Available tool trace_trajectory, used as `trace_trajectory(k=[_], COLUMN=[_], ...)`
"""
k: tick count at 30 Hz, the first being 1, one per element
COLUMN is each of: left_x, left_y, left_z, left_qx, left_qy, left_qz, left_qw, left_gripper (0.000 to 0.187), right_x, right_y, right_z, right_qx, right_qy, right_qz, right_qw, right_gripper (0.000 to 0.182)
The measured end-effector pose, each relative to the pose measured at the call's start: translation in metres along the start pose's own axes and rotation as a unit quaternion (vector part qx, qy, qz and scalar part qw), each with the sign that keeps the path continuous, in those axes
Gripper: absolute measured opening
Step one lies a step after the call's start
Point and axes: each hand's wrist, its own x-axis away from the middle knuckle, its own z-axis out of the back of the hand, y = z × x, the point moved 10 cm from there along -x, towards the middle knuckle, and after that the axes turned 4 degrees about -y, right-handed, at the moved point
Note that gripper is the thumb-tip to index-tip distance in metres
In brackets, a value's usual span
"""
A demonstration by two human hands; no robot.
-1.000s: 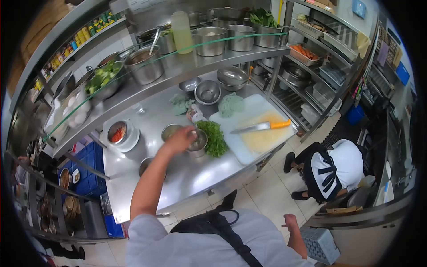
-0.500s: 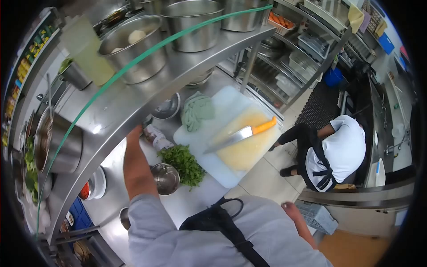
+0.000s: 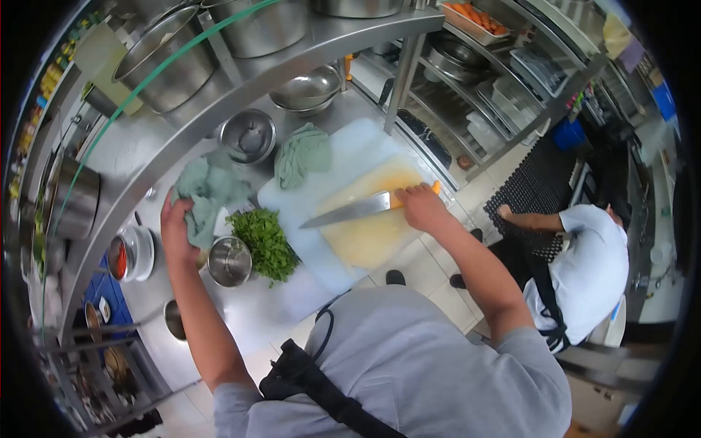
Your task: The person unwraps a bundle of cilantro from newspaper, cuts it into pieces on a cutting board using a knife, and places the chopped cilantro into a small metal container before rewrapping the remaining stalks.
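Observation:
My left hand (image 3: 177,223) is closed on a grey-green cloth (image 3: 208,186), which hangs bunched above the steel counter. On the white cutting board (image 3: 350,150), my right hand (image 3: 423,206) grips the orange handle of a kitchen knife (image 3: 350,210). Its blade lies over a yellow-stained patch of the board and points left. A second green cloth (image 3: 303,155) is crumpled at the board's far left corner. Between my hands sits a heap of leafy green herbs (image 3: 263,246), partly on the board's edge. Beside the herbs stands a small steel bowl (image 3: 229,261).
Steel bowls (image 3: 248,136) sit behind the cloths, under a raised steel shelf (image 3: 321,51) carrying large pots. To the right is a wire rack (image 3: 467,120) with trays and a basket of carrots (image 3: 478,20). A co-worker in a white shirt (image 3: 591,270) bends at the right.
My left hand has come back from under the shelf with the cloth lifted in it. My right hand has moved from my side onto the knife handle.

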Motion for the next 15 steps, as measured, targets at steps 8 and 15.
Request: trace_trajectory(k=[8,15], left_x=[0.138,0.152], left_y=[-0.033,-0.059], left_z=[-0.058,-0.097], left_qx=[0.017,0.018], left_qy=[0.059,0.028], left_qz=[-0.013,0.021], left_qw=[0.998,0.999], left_gripper=[0.048,0.051], right_x=[0.074,0.051], right_y=[0.014,0.119], right_z=[-0.018,-0.05], right_qx=[-0.286,-0.368], right_qy=[-0.284,-0.334], right_qz=[-0.021,-0.181], right_qw=[0.915,0.849], right_gripper=[0.039,0.037])
